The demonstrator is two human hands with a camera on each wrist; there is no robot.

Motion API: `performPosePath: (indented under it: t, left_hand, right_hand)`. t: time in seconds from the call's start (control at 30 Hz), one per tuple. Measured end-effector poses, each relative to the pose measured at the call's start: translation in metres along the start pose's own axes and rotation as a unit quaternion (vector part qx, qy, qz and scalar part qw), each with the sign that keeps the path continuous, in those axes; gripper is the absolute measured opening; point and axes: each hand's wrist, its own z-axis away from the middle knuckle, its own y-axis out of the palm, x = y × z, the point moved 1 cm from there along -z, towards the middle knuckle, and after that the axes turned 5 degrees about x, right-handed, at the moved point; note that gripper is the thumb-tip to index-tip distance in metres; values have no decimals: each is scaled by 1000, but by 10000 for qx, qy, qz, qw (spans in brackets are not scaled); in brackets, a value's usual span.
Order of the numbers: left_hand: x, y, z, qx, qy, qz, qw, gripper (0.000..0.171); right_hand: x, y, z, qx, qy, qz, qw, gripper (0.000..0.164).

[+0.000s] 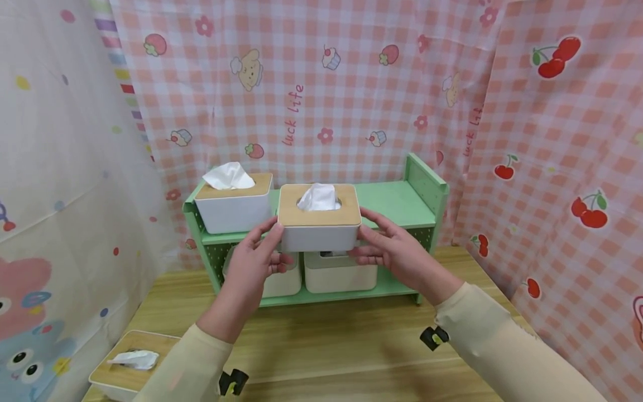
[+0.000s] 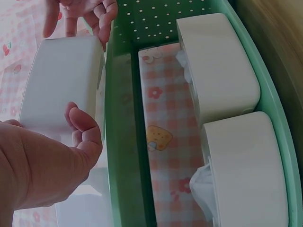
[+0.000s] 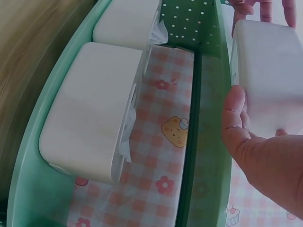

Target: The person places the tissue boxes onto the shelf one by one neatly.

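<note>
Between my two hands, in front of the green shelf's top board, is a white tissue box (image 1: 318, 239) with a wood-look lid and a tissue standing out of its slot. My left hand (image 1: 251, 262) grips its left end, the thumb at the near left corner. On the opposite end, my right hand (image 1: 399, 254) holds it with thumb and fingers. Both wrist views show the white body of this tissue box (image 2: 61, 80) from below. A second tissue box (image 1: 233, 212), also wood-lidded, stands on the top board at the left, just beyond my left hand.
The green two-tier shelf (image 1: 397, 201) stands on a wooden table (image 1: 321, 346) against a checked cloth. Its lower tier holds two pale tissue boxes (image 1: 340, 278) side by side. Another wood-lidded tissue box (image 1: 125, 371) is at the front left by my left sleeve. Cloth hangs on both sides.
</note>
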Motion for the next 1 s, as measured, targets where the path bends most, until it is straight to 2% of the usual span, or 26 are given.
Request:
performPosePath:
  t: [0.5, 1.0]
  left_hand:
    - [-13, 6, -16, -133, -355, -109, 9992, 69]
    - [-11, 13, -23, 41, -271, -263, 9993, 69]
  right_hand:
    - [5, -2, -7, -166, 74, 1, 9998, 66]
    - [6, -5, -10, -245, 41, 43, 9997, 63]
